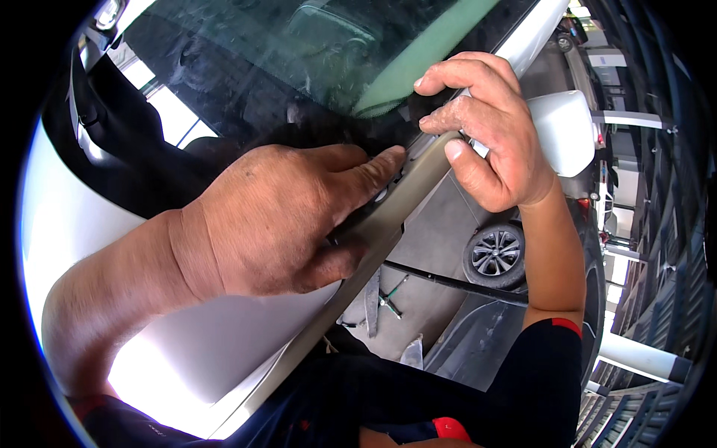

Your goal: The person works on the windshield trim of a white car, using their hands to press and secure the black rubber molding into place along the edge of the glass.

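A white car fills the left of the view, with its dark windshield (284, 67) above and its white hood or fender (224, 351) below. Along the windshield's edge runs a beige pillar trim strip (373, 239), slanting from lower left to upper right. My left hand (276, 224) lies over the lower part of the strip, fingers curled around its edge and fingertips pressed at the glass corner. My right hand (485, 127) grips the strip higher up, thumb under it and fingers over the top. A white side mirror (564, 131) sits just right of my right hand.
Below the strip lies grey concrete floor (441, 239) with small tools and scraps (385, 299) on it. Another car's wheel (494, 254) stands at the right. A dark door window edge (478, 328) sits under my right forearm. White posts and a metal grating (635, 373) are at the far right.
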`<state>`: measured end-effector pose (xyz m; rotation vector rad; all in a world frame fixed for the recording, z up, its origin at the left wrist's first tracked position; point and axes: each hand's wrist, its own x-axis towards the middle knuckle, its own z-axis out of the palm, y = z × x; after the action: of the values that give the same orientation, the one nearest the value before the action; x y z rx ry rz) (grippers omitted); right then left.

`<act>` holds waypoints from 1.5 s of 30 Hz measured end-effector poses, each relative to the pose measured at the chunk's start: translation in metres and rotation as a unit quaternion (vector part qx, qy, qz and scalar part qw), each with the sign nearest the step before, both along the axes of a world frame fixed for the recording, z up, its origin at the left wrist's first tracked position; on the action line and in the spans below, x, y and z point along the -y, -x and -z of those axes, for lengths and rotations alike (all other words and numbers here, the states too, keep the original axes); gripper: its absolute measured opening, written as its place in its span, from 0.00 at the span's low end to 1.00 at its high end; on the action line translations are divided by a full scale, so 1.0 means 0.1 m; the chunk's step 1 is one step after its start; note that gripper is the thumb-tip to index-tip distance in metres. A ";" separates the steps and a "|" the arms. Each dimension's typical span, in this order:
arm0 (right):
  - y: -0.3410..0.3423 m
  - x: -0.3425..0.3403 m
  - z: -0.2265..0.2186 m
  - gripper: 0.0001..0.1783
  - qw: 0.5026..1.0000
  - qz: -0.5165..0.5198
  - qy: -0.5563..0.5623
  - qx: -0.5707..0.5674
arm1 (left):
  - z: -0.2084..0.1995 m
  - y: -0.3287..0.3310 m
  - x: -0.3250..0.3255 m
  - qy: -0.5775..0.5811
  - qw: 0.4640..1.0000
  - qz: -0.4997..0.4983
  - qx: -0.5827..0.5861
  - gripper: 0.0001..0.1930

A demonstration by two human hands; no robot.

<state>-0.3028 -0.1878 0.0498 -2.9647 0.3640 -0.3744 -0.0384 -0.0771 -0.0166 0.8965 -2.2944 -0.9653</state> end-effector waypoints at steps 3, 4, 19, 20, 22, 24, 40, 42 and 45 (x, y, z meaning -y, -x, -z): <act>0.01 0.01 0.01 0.14 1.000 0.001 0.008 0.002 | -0.07 0.03 0.05 -0.007 1.000 0.010 0.028 0.50; 0.01 0.01 0.01 0.14 1.000 -0.003 0.010 0.003 | -0.07 0.05 0.07 -0.006 1.000 0.012 0.028 0.50; 0.08 0.12 0.52 0.10 0.951 -0.011 0.176 0.255 | -0.02 0.29 0.20 0.041 0.996 -0.032 -0.078 0.38; 0.06 0.11 0.51 0.12 0.952 -0.009 0.172 0.254 | -0.03 0.28 0.21 -0.009 0.996 -0.030 -0.081 0.38; 0.04 0.10 0.49 0.16 0.951 -0.007 0.169 0.257 | -0.07 0.27 0.22 -0.058 0.995 -0.029 -0.079 0.38; 0.04 0.10 0.49 0.16 0.953 0.001 0.156 0.261 | -0.09 0.28 0.23 -0.055 0.996 -0.032 -0.063 0.36; 0.03 0.07 0.43 0.10 0.965 0.008 0.153 0.211 | -0.18 0.41 0.25 -0.206 0.958 -0.165 -0.111 0.09; 0.02 0.09 0.45 0.08 0.962 0.003 0.158 0.222 | -0.19 0.42 0.25 -0.166 0.967 -0.169 -0.090 0.08; 0.01 0.13 0.46 0.11 0.957 -0.004 0.167 0.236 | -0.15 0.46 0.24 -0.137 0.970 -0.177 -0.092 0.07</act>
<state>-0.3037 -0.2006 0.0035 -3.0410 0.2498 -1.2196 -0.0846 -0.1010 -0.0012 1.2240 -1.7937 -1.1638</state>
